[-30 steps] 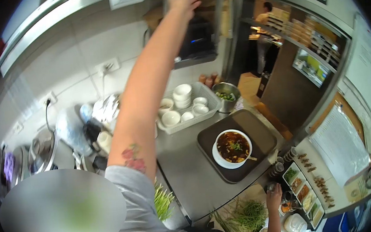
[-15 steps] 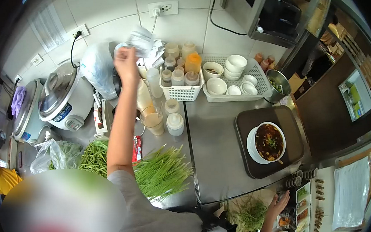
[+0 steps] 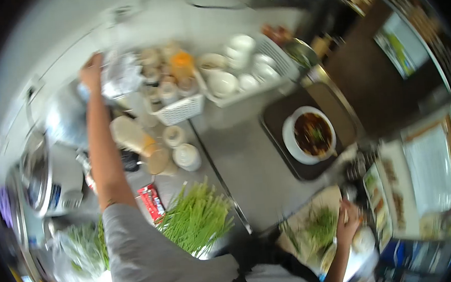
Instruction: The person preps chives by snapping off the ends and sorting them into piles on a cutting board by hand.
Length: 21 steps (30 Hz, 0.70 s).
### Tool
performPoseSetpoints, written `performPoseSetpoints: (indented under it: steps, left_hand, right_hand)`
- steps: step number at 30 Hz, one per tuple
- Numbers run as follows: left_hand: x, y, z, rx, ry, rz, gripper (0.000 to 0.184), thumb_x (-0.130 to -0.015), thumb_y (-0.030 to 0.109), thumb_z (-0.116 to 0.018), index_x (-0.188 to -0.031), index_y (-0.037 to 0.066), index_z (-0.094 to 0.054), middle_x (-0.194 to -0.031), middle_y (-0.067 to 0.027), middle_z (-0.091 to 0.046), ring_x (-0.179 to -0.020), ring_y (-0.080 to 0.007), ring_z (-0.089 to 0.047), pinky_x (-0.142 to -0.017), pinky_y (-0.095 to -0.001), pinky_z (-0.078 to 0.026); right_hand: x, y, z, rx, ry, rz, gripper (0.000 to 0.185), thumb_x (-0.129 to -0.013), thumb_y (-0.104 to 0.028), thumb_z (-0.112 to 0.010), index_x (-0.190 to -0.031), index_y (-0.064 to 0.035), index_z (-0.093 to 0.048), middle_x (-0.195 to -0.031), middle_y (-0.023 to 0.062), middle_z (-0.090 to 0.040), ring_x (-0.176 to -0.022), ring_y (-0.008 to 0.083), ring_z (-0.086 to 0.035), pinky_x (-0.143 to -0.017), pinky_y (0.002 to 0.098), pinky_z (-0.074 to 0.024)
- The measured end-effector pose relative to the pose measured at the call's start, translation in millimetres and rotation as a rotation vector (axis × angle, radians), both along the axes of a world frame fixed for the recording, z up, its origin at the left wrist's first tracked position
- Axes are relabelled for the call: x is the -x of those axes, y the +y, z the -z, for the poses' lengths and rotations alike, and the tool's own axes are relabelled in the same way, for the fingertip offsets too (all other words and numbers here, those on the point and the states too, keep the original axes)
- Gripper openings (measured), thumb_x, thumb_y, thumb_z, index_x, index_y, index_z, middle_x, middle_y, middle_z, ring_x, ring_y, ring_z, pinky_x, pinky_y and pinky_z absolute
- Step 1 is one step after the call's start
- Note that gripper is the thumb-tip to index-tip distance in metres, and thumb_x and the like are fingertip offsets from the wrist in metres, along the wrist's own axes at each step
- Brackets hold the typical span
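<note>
Papers [image 3: 122, 77] beside left hand [image 3: 91, 73], bottle basket [image 3: 180, 110], bowl [image 3: 308, 109] on tray [image 3: 296, 98], greens [image 3: 322, 226] near right hand [image 3: 349, 218], fingers apart or together unclear

The slips [image 3: 121, 77] look papery, the counter [image 3: 237, 156] smooth metal.

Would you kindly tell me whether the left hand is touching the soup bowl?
No, the left hand is beside the papers, away from the soup.

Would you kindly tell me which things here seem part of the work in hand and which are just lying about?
Likely in use, judging by nearness:
white papers, beside the left hand
green herbs, beside the right hand

Probably just lying about:
red packet
rice cooker
purple cloth
white bowls
</note>
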State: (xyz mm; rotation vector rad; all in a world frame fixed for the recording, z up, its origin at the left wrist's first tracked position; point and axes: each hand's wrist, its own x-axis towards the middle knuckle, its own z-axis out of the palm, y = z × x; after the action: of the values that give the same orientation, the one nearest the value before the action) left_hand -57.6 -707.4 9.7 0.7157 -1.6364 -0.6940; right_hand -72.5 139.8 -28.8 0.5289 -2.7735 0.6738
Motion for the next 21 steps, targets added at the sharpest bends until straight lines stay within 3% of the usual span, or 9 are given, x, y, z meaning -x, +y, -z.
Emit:
performPoseSetpoints:
  steps: [2,3,5,8,10,15,18,19,21]
  left_hand:
    - [-4.6,-6.0,-6.7,0.152,-0.467,-0.342,0.053,-0.071,0.056,-0.069,-0.103,0.013,-0.071,-0.079,-0.0087,-0.071,-0.067,-0.0144,-0.064,-0.067,-0.0302,-0.049]
    - [-4.9,-14.7,-6.9,0.055,-0.502,-0.213,0.053,-0.072,0.057,-0.068,-0.103,0.014,-0.071,-0.078,-0.0076,-0.071,-0.068,-0.0139,-0.065,-0.067,-0.0302,-0.049]
    - [1.0,-63.2,12.0,0.119,-0.469,-0.064,0.055,-0.073,0.060,-0.065,-0.095,0.010,-0.071,-0.072,-0.0068,-0.069,-0.064,-0.0155,-0.065,-0.061,-0.0310,-0.051]
    - [-1.5,-87.4,18.3,0.419,-0.774,-0.430,0.067,-0.071,0.066,-0.063,-0.074,0.000,-0.070,-0.064,-0.0116,-0.066,-0.057,-0.0233,-0.065,-0.055,-0.0374,-0.052]
    - [-0.7,-45.8,9.5,-0.044,-0.537,-0.254,0.071,-0.069,0.066,-0.066,-0.081,-0.003,-0.070,-0.078,-0.0126,-0.069,-0.067,-0.0269,-0.067,-0.058,-0.0407,-0.054]
    - [-5.9,-78.4,24.1,-0.231,-0.643,-0.026,0.072,-0.068,0.063,-0.067,-0.106,0.002,-0.068,-0.101,-0.0139,-0.068,-0.090,-0.0306,-0.065,-0.071,-0.0408,-0.055]
    - [-12.8,-56.5,-8.4,-0.104,-0.620,-0.189,0.077,-0.069,0.062,-0.067,-0.121,0.006,-0.059,-0.111,-0.0118,-0.065,-0.097,-0.0322,-0.062,-0.082,-0.0438,-0.052]
    - [-21.3,21.6,-49.3,0.143,-0.885,-0.448,0.082,-0.068,0.061,-0.069,-0.128,0.008,-0.053,-0.113,-0.0111,-0.064,-0.102,-0.0297,-0.060,-0.089,-0.0422,-0.048]
    - [-33.7,79.8,-79.5,0.249,-0.613,-0.312,0.077,-0.070,0.057,-0.070,-0.126,0.007,-0.054,-0.112,-0.0109,-0.064,-0.101,-0.0279,-0.061,-0.091,-0.0389,-0.047]
  right_hand:
    - [-13.3,19.1,-4.9,0.007,0.056,0.075,0.018,-0.088,-0.007,-0.053,-0.099,-0.0051,-0.067,-0.104,0.0135,-0.065,-0.102,0.0295,-0.059,-0.092,0.0405,-0.0426]
    - [-20.4,27.7,-7.4,0.051,0.076,0.133,0.015,-0.086,-0.003,-0.054,-0.095,-0.0041,-0.066,-0.097,0.0124,-0.066,-0.098,0.0286,-0.060,-0.091,0.0395,-0.0429]
    - [-37.2,42.4,-15.1,0.074,0.137,0.221,0.015,-0.085,0.002,-0.054,-0.091,-0.0037,-0.066,-0.091,0.0125,-0.067,-0.087,0.0276,-0.063,-0.082,0.0354,-0.0467]
    - [-53.7,59.0,-24.6,0.096,0.191,0.296,0.019,-0.082,0.006,-0.053,-0.091,-0.0033,-0.067,-0.092,0.0122,-0.067,-0.086,0.0258,-0.063,-0.078,0.0328,-0.0479]
    - [-62.1,68.5,-28.5,0.111,0.218,0.309,0.020,-0.083,0.006,-0.052,-0.092,-0.0040,-0.067,-0.092,0.0107,-0.067,-0.085,0.0243,-0.063,-0.077,0.0310,-0.0480]
    - [-91.0,99.8,-2.6,0.170,0.086,0.401,0.020,-0.082,0.003,-0.056,-0.095,-0.0056,-0.068,-0.097,0.0110,-0.066,-0.090,0.0242,-0.062,-0.080,0.0312,-0.0472]
    - [-111.8,115.7,11.7,0.139,-0.022,0.420,0.021,-0.081,0.002,-0.058,-0.097,-0.0064,-0.068,-0.099,0.0121,-0.066,-0.096,0.0279,-0.060,-0.084,0.0337,-0.0460]
    - [-118.6,123.4,18.0,0.122,-0.018,0.432,0.022,-0.081,0.001,-0.058,-0.098,-0.0067,-0.068,-0.100,0.0123,-0.066,-0.096,0.0283,-0.060,-0.084,0.0337,-0.0461]
    - [-133.0,131.7,28.3,0.084,0.029,0.478,0.022,-0.082,-0.001,-0.058,-0.101,-0.0073,-0.067,-0.101,0.0122,-0.066,-0.096,0.0276,-0.059,-0.084,0.0337,-0.0464]
